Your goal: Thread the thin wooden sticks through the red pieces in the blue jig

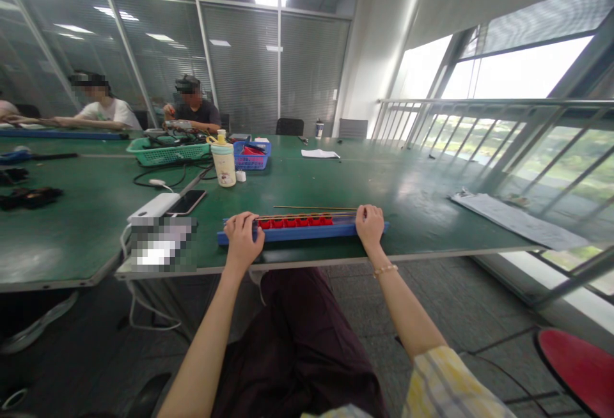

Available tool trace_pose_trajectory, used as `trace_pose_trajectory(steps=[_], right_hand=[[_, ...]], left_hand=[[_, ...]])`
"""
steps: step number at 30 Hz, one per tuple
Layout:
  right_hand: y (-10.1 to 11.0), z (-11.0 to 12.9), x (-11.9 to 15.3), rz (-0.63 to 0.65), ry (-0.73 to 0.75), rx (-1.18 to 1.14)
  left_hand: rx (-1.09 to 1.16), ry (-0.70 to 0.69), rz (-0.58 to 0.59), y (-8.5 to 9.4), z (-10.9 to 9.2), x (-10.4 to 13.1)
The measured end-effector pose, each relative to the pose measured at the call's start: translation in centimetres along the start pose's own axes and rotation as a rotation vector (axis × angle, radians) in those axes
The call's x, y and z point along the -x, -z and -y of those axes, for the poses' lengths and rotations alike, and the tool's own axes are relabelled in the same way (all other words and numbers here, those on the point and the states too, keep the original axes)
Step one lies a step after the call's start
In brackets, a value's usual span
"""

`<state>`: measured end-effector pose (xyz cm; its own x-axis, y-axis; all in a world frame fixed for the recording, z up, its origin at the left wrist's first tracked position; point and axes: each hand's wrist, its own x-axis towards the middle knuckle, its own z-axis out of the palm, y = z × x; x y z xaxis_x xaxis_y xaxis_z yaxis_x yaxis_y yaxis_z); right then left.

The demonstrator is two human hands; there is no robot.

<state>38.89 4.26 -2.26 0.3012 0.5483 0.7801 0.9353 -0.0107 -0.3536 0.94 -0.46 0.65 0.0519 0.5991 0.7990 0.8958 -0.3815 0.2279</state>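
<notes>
Seen from the head camera: long blue tray [307,232] lying crosswise at the near edge of the green desk [407,194], holding a row of red blocks [295,221] in its left-of-middle stretch. Left hand [242,238] laid over the tray's left end, fingers curled down onto the first red block, neither spread flat nor closed into a fist. Right hand [369,224] resting on the tray's right end, fingers bent over the rim (whether pinching the rim or merely pressing on it: cannot tell).

Just behind the tray, a thin rod [314,208] lying parallel to it, apart from both hands. Farther left, a phone [188,201] beside a white power bank [153,207]; beyond these a cream bottle [224,161], a blue basket [251,156] and a green basket [163,151].

Handling, judged by appearance: tray probably light, stiff plastic, long enough to tilt if lifted by one end only; blocks apparently loose and liable to slide. Best held at both ends, kept level. Rod slender, likely prone to rolling, best pinched near its middle.

At the far left of the desk, two other people seated.
</notes>
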Motion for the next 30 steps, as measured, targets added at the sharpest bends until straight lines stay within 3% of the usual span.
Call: trace_pose_trajectory(steps=[5, 30], right_hand=[[-0.37, -0.33, -0.03, -0.057, 0.017, -0.042], [-0.19, -0.51, -0.15, 0.014, -0.07, -0.064]], left_hand=[[0.005, -0.005, 0.029, -0.03, 0.05, 0.0], [-0.014, -0.034, 0.071, -0.17, 0.05, 0.09]])
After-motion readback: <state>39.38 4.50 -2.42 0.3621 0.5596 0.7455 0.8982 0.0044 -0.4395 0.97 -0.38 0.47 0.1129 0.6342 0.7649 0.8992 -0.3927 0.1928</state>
